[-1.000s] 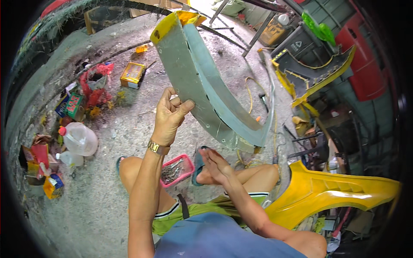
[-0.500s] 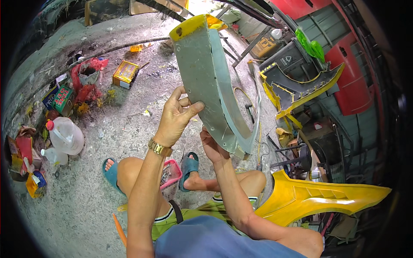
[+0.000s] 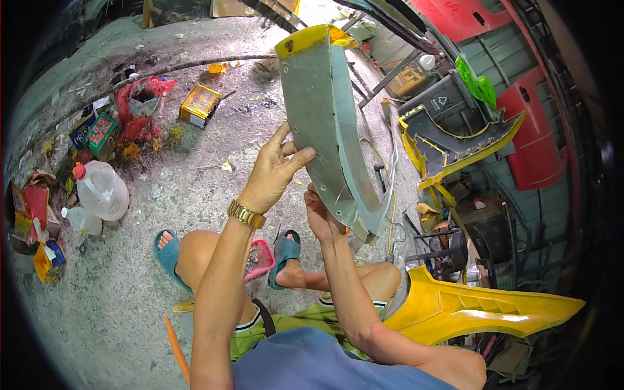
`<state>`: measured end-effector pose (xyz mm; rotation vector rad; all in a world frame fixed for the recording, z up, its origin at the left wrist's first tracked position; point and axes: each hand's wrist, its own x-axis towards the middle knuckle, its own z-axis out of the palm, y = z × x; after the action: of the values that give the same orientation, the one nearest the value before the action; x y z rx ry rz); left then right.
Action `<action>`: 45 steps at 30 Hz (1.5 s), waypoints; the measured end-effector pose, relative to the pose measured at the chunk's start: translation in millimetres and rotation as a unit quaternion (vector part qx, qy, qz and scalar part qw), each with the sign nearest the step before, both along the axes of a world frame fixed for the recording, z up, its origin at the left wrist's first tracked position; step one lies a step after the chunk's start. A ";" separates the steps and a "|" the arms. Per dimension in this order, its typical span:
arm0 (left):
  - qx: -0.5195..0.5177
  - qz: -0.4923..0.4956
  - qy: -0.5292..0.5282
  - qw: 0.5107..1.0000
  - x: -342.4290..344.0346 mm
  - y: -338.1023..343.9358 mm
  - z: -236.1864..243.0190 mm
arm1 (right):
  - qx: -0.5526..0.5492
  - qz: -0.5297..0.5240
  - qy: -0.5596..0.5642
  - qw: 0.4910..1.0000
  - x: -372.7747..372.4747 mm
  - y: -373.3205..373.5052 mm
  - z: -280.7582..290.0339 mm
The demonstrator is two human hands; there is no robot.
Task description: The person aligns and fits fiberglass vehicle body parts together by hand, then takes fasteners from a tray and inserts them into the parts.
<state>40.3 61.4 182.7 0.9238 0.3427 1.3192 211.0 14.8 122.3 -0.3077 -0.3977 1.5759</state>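
Grey curved panel (image 3: 313, 114) is up in front, long axis near-right to far-left. Right hand (image 3: 324, 218) sits by its near end, fingers partly hidden, can't tell if gripping. Left hand (image 3: 274, 172), farther, pinches its left edge. Yellow tip (image 3: 301, 43) farthest.

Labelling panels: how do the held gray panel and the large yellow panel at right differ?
Colour: the gray panel is mostly gray with a yellow end; the yellow panel looks yellow throughout.
Pose: the left hand holds the gray panel; no hand holds the yellow panel.
Surface: the yellow panel has slats; the gray panel shows small holes.
Shared: curved edges.
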 end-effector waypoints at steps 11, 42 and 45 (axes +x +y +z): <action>0.022 -0.002 0.055 0.998 -10.6 0.7 3.1 | -0.005 -0.063 -0.111 0.992 -12.8 2.9 8.4; -0.017 -0.068 0.165 0.984 -31.3 -1.4 -5.8 | 0.048 0.110 -0.018 0.993 -9.0 7.5 -17.7; 0.023 -0.048 0.170 0.984 -29.7 -2.8 -1.7 | 0.020 0.077 -0.031 0.996 -13.7 4.0 -20.2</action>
<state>10.6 58.6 181.0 1.1944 0.5258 1.0825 197.3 18.8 102.1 -0.3018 -0.5113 1.7098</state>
